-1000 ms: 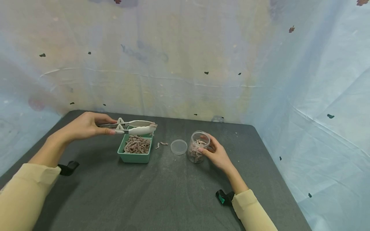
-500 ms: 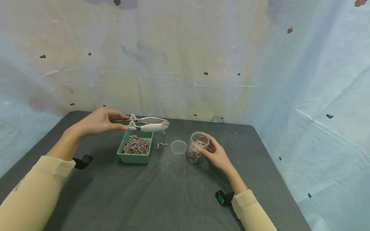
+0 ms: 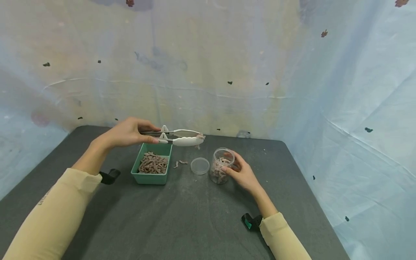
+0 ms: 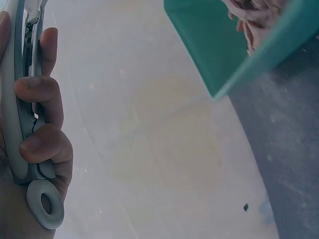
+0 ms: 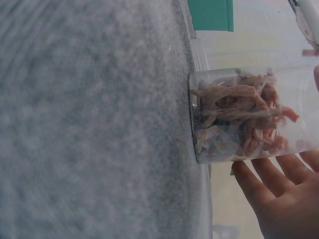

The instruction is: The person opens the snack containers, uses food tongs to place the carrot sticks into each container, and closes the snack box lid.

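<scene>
My left hand (image 3: 131, 133) grips a pair of tongs (image 3: 186, 139) with white tips, held level above the table. Between the tips is a small clump of greyish-brown strips (image 3: 200, 136), one of them dangling. In the left wrist view, fingers (image 4: 42, 94) wrap round the tongs' handle, which has a ring at its end. My right hand (image 3: 242, 172) holds a clear open-topped jar (image 3: 218, 169) upright on the table, its thumb on the near side. Similar strips (image 5: 244, 114) fill the lower part of the jar. The tong tips hover left of the jar and higher than its rim.
A green tub (image 3: 149, 179) heaped with the same strips stands under the left hand and tongs. Two loose strips (image 3: 179, 164) and a clear round lid (image 3: 199, 166) lie between tub and jar. Plastic sheeting (image 3: 195, 72) hangs behind the dark table (image 3: 182, 216).
My left hand has carried the tongs and the clump to the right, from over the tub toward the jar. The right hand and jar have stayed in place.
</scene>
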`<state>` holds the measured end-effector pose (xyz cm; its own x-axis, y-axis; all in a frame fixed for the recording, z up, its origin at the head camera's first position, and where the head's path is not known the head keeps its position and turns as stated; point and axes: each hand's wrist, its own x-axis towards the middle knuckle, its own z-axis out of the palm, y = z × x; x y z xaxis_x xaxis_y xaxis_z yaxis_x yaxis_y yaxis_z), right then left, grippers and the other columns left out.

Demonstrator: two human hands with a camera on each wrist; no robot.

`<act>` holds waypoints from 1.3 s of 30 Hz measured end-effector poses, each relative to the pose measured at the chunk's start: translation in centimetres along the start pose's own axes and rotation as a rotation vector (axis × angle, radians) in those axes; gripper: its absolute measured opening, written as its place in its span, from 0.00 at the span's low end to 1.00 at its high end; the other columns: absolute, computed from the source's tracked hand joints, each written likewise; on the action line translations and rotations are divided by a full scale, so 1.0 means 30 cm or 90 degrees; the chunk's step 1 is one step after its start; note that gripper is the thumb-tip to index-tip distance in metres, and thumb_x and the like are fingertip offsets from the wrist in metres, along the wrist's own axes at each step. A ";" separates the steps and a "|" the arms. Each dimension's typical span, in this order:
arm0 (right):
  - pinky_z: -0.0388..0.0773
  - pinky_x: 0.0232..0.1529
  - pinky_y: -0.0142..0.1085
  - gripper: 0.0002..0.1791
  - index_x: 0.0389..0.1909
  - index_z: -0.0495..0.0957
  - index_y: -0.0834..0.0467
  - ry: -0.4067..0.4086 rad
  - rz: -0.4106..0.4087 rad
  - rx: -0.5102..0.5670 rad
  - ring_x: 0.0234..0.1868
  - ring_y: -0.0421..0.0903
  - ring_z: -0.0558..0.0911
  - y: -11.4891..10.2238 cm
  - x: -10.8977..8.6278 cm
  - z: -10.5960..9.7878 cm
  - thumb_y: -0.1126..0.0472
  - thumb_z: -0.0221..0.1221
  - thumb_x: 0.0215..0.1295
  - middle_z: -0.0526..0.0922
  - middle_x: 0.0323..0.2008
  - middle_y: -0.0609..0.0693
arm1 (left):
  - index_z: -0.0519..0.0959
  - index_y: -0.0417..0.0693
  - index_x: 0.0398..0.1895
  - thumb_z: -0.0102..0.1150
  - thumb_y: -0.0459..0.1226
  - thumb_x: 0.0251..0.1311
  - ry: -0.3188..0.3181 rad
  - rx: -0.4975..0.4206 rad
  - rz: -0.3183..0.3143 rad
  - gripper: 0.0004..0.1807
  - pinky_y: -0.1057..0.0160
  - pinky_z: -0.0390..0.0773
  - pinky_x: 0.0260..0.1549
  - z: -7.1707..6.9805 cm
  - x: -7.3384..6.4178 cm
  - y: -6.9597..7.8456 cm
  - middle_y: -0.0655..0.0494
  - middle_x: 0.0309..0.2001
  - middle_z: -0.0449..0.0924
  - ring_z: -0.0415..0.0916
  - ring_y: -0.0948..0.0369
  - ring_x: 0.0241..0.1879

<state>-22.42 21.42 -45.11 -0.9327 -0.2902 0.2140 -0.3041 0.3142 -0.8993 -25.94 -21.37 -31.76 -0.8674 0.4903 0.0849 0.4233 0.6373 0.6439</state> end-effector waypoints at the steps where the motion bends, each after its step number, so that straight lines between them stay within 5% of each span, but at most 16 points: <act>1: 0.69 0.70 0.56 0.37 0.79 0.62 0.54 0.000 0.001 0.002 0.73 0.59 0.71 0.001 0.000 0.000 0.61 0.66 0.73 0.70 0.73 0.60 | 0.82 0.48 0.64 0.72 0.53 0.63 -0.002 -0.006 0.000 0.30 0.43 0.80 0.54 0.004 0.007 0.004 0.49 0.60 0.84 0.81 0.47 0.60; 25: 0.70 0.70 0.57 0.38 0.79 0.61 0.54 0.002 0.000 -0.008 0.72 0.59 0.72 0.000 0.002 0.012 0.60 0.66 0.73 0.71 0.73 0.59 | 0.84 0.51 0.62 0.76 0.49 0.60 -0.031 -0.040 0.056 0.28 0.44 0.80 0.56 0.132 0.151 0.096 0.50 0.61 0.83 0.81 0.50 0.60; 32: 0.69 0.70 0.57 0.41 0.81 0.57 0.62 -0.001 0.070 -0.019 0.73 0.64 0.70 -0.143 -0.030 0.019 0.62 0.65 0.73 0.66 0.74 0.67 | 0.84 0.46 0.61 0.75 0.46 0.62 -0.049 -0.058 0.078 0.26 0.44 0.80 0.56 0.172 0.175 0.109 0.47 0.60 0.84 0.81 0.49 0.59; 39: 0.69 0.70 0.57 0.41 0.81 0.55 0.62 -0.011 0.066 -0.019 0.74 0.64 0.69 -0.159 -0.033 0.015 0.63 0.64 0.74 0.66 0.74 0.68 | 0.84 0.47 0.60 0.75 0.46 0.62 -0.070 -0.046 0.075 0.25 0.43 0.78 0.59 0.193 0.193 0.110 0.49 0.59 0.84 0.80 0.49 0.61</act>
<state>-19.94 19.80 -41.22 -0.9563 -0.2697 0.1131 -0.2115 0.3706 -0.9044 -28.04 -13.00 -33.56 -0.7770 0.6240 0.0825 0.4977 0.5288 0.6875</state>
